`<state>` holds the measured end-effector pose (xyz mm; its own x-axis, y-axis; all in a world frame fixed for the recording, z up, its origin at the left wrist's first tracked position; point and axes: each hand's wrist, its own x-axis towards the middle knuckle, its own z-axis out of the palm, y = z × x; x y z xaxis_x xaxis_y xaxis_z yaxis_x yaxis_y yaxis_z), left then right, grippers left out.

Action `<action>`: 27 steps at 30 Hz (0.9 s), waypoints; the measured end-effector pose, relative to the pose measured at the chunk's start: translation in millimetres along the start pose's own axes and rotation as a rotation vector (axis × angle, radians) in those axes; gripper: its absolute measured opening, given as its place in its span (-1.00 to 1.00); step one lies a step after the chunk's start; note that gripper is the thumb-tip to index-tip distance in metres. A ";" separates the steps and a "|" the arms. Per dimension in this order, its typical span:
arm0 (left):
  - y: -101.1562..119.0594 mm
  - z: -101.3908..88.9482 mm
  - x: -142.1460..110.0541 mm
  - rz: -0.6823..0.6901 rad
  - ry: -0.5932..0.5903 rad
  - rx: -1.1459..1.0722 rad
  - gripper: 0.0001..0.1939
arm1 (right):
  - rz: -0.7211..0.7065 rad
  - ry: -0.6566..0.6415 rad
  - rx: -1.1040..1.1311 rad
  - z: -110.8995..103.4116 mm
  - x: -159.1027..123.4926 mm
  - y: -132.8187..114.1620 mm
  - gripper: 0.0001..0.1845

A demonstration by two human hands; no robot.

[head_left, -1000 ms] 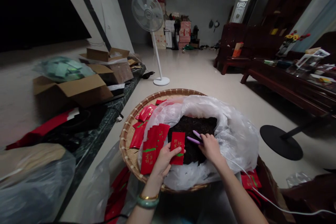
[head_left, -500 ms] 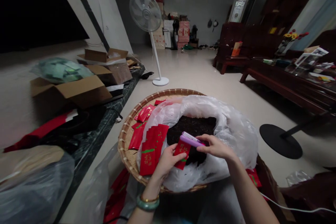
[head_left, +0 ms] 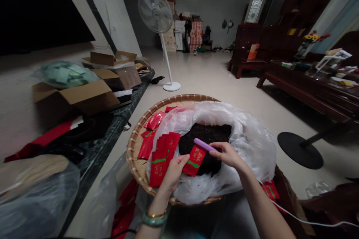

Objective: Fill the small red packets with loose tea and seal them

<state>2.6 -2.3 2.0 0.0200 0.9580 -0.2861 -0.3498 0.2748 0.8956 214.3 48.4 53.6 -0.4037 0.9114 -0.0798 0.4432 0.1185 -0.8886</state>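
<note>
My left hand (head_left: 177, 167) is closed on the left edge of a small red packet (head_left: 195, 160) with gold characters and a green band. My right hand (head_left: 226, 154) grips a purple handheld bag sealer (head_left: 203, 144), which lies across the packet's top edge. Both are over dark loose leaves (head_left: 209, 132), perhaps tea, in an open clear plastic bag (head_left: 246, 127). That bag rests on a round woven bamboo tray (head_left: 134, 157). Several more red packets (head_left: 162, 158) lie fanned out on the bag's left side, close to my left hand.
A white standing fan (head_left: 168, 59) is beyond the tray. Opened cardboard boxes (head_left: 84, 91) sit on a dark ledge to the left. At the right are a black round stand base (head_left: 300, 150) and a dark wooden table (head_left: 303, 89). A white cord (head_left: 316, 224) runs at lower right.
The bag sealer, earlier showing its parted jaws above the packet, now lies along the packet's top edge. My left hand has shifted slightly left, from the packet's front to its edge.
</note>
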 end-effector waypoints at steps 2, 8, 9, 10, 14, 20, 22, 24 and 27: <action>-1.2 -1.5 0.7 0.012 0.045 0.000 -0.52 | 0.000 0.004 0.004 0.8 -0.1 0.1 -0.65; -4.1 -3.0 -0.4 0.007 0.110 -0.057 -0.56 | 0.036 0.001 0.060 3.3 -1.3 -1.2 -0.64; -4.6 -3.2 -1.1 0.007 0.107 -0.065 -0.56 | 0.038 0.004 0.066 3.4 -1.4 -1.3 -0.63; -5.0 -3.3 -1.8 0.007 0.104 -0.070 -0.57 | 0.043 0.007 0.069 3.4 -1.5 -1.2 -0.62; -5.9 -3.9 -4.2 0.013 0.096 -0.059 -0.58 | 0.059 0.012 0.090 3.0 -1.7 0.9 -0.61; -8.9 -5.4 -3.1 0.042 0.087 -0.069 -0.62 | 0.064 -0.006 0.125 4.3 -2.4 2.5 -0.61; -10.1 -6.3 -2.3 0.054 0.081 -0.071 -0.63 | 0.074 -0.006 0.155 5.2 -2.4 1.7 -0.59; -10.3 -7.6 -2.1 0.063 0.076 -0.066 -0.64 | 0.085 -0.025 0.216 5.0 -2.6 1.3 -0.58; -8.6 -10.1 -2.9 0.090 0.075 -0.058 -0.65 | 0.098 -0.064 0.345 0.4 -3.6 3.0 -0.56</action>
<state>-4.0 -8.3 -8.3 -0.0833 0.9691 -0.2323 -0.4003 0.1810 0.8984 216.7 45.3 51.0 -0.4269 0.8840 -0.1904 0.1908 -0.1177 -0.9745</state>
